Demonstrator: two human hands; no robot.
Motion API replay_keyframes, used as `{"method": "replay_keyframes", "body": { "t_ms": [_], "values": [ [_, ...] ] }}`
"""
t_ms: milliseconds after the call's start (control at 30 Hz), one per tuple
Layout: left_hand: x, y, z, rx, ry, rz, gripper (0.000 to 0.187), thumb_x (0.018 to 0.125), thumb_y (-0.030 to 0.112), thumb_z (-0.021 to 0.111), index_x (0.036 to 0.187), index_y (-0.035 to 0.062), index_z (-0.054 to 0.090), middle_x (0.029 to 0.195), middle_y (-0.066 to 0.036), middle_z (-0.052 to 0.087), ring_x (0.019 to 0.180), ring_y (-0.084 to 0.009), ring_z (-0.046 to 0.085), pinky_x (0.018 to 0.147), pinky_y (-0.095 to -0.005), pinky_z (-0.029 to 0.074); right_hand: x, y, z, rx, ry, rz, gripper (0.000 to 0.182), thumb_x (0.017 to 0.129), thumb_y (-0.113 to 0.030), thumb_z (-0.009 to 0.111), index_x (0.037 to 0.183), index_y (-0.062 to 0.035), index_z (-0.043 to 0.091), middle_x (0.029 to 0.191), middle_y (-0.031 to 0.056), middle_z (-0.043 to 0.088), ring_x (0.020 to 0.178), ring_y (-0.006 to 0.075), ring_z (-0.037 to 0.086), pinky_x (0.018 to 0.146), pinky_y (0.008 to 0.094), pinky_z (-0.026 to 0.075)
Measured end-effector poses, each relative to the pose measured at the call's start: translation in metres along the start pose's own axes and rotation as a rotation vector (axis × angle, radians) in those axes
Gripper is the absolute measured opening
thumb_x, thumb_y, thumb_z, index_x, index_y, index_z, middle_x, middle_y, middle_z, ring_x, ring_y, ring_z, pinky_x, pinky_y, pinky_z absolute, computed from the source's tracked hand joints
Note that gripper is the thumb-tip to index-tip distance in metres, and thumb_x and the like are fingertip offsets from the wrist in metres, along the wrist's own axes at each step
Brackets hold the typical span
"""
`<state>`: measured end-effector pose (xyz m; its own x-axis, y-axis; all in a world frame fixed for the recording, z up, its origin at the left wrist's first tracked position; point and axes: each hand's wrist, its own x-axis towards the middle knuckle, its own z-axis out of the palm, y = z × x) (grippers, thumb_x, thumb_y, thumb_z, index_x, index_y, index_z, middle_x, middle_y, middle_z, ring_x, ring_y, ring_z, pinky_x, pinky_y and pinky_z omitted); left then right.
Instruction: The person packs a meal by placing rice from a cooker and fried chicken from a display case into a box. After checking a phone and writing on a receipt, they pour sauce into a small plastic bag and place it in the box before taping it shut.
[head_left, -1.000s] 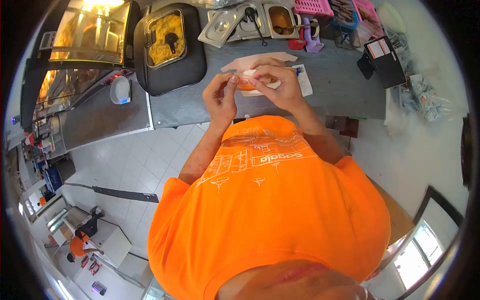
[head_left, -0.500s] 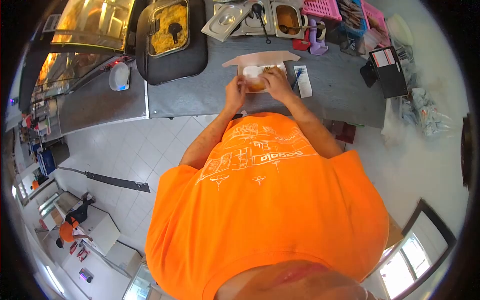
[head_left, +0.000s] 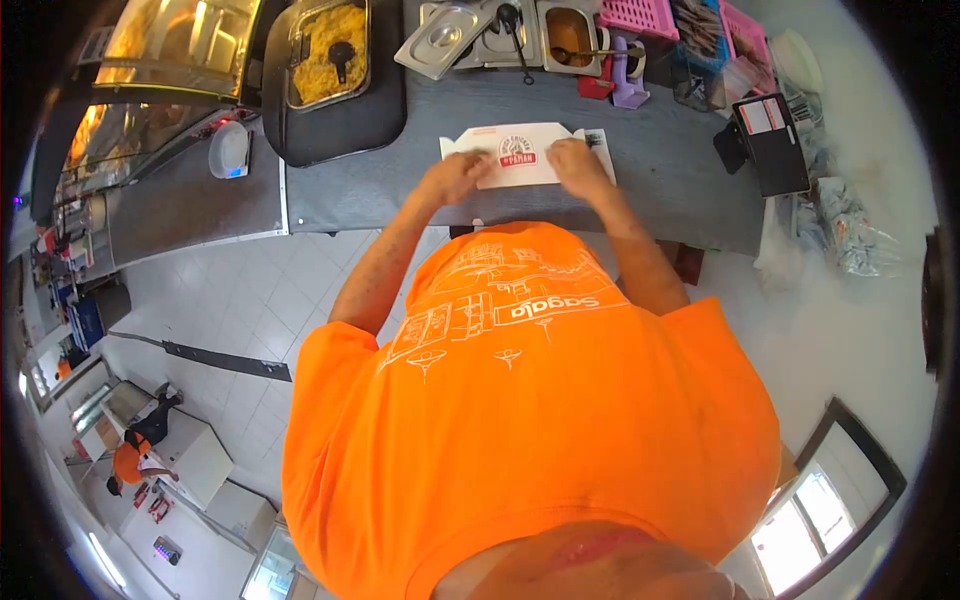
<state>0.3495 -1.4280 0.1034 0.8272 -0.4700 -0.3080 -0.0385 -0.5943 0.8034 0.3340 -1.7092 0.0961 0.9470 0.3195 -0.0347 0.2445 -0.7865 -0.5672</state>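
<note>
A white cardboard food box (head_left: 515, 172) with a red and black printed logo lies on the dark counter in front of me, its lid folded over so that the contents are hidden. My left hand (head_left: 455, 178) is at the box's left side, fingers bent against the lid's edge. On the opposite side, my right hand (head_left: 580, 168) grips the right edge with curled fingers. A paper slip (head_left: 602, 150) lies just behind that hand, partly covered by the box and hand.
A metal pan of yellow food (head_left: 330, 55) sits on a black board (head_left: 340, 140) at the left. Along the back stand a metal lid (head_left: 445, 38), a sauce pan (head_left: 570, 40) and a purple tape dispenser (head_left: 628, 85). A black tablet stand (head_left: 770, 145) is at right.
The box, open before with food and a white round item inside, now has its lid folded over toward me. My hands have moved apart to its two sides.
</note>
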Motion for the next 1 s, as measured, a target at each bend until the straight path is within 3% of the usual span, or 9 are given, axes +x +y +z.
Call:
{"method": "replay_keyframes", "body": {
  "t_ms": [67,167,267,300,367,500,567,667,1000],
  "values": [
    [-0.012,0.004,0.021,0.177,0.059,0.119,0.037,0.086,0.031,0.058,0.115,0.0087,0.061,0.116,-0.008,0.060,0.114,-0.0254,0.049,0.098,-0.0452,0.031,-0.015,-0.004,0.009,-0.052,0.136,-0.158,0.030,0.088,-0.019,0.055,0.112,-0.0023,0.061,0.112,0.0184,0.060,0.110,0.0362,0.053,0.095,0.0418,0.040],
    [-0.023,0.025,0.048,0.325,0.535,-0.119,0.046,0.079,0.036,0.066,0.114,0.0074,0.061,0.116,-0.010,0.060,0.115,-0.0232,0.049,0.095,-0.0618,0.024,-0.015,-0.025,0.028,0.211,0.525,0.199,0.034,0.086,-0.023,0.061,0.105,0.0047,0.061,0.106,0.0236,0.061,0.106,0.0393,0.054,0.095,0.0417,0.041],
    [-0.017,0.018,0.073,0.191,0.864,-0.227,0.049,0.079,0.038,0.067,0.122,0.0175,0.058,0.125,-0.007,0.055,0.120,-0.0270,0.046,0.095,-0.0657,0.022,-0.004,-0.029,0.031,0.317,0.372,0.559,0.041,0.082,-0.023,0.065,0.112,0.0054,0.060,0.104,0.0247,0.063,0.101,0.0399,0.058,0.093,0.0410,0.043],
    [-0.013,0.004,0.077,0.190,0.860,-0.232,0.049,0.079,0.038,0.067,0.122,0.0175,0.058,0.125,-0.007,0.055,0.120,-0.0270,0.046,0.095,-0.0657,0.022,-0.001,-0.019,0.041,0.372,0.343,0.588,0.043,0.081,-0.025,0.067,0.112,0.0046,0.062,0.101,0.0240,0.065,0.096,0.0370,0.062,0.089,0.0385,0.046],
    [-0.005,-0.020,0.069,-0.303,0.371,-0.257,0.057,0.079,0.037,0.068,0.129,0.0128,0.053,0.126,-0.012,0.056,0.120,-0.0315,0.049,0.097,-0.0591,0.028,0.000,-0.002,0.046,0.499,0.306,0.598,0.042,0.081,-0.027,0.067,0.109,0.0036,0.063,0.099,0.0220,0.066,0.095,0.0331,0.064,0.088,0.0358,0.047],
    [-0.002,-0.032,0.049,-0.357,0.276,-0.197,0.062,0.080,0.039,0.068,0.129,0.0042,0.052,0.124,-0.019,0.058,0.118,-0.0349,0.052,0.099,-0.0449,0.035,0.002,0.011,0.026,0.628,0.207,0.587,0.040,0.083,-0.033,0.066,0.104,0.0008,0.067,0.093,0.0162,0.069,0.090,0.0229,0.065,0.080,0.0300,0.047],
    [-0.003,-0.031,0.041,-0.223,0.404,-0.044,0.060,0.083,0.040,0.064,0.124,-0.0025,0.054,0.116,-0.018,0.062,0.114,-0.0275,0.055,0.097,-0.0300,0.037,0.004,0.014,0.014,0.645,0.205,0.576,0.039,0.084,-0.034,0.064,0.103,0.0007,0.067,0.091,0.0152,0.069,0.088,0.0221,0.064,0.078,0.0302,0.047],
    [-0.022,0.020,0.016,-0.625,0.342,-0.155,0.053,0.088,0.038,0.060,0.120,-0.0041,0.058,0.115,-0.016,0.063,0.111,-0.0195,0.055,0.098,-0.0305,0.037,0.007,0.028,0.018,0.686,0.209,0.572,0.040,0.087,-0.036,0.060,0.101,0.0006,0.067,0.087,0.0147,0.068,0.082,0.0227,0.064,0.074,0.0320,0.047],
    [-0.016,-0.001,0.034,-0.596,0.359,-0.297,0.056,0.091,0.040,0.054,0.120,-0.0075,0.057,0.117,-0.019,0.061,0.114,-0.0215,0.052,0.100,-0.0311,0.034,0.005,0.018,0.012,0.738,0.164,0.562,0.039,0.088,-0.031,0.058,0.109,0.0004,0.065,0.102,0.0170,0.067,0.096,0.0264,0.063,0.083,0.0319,0.046]
  ]
}}
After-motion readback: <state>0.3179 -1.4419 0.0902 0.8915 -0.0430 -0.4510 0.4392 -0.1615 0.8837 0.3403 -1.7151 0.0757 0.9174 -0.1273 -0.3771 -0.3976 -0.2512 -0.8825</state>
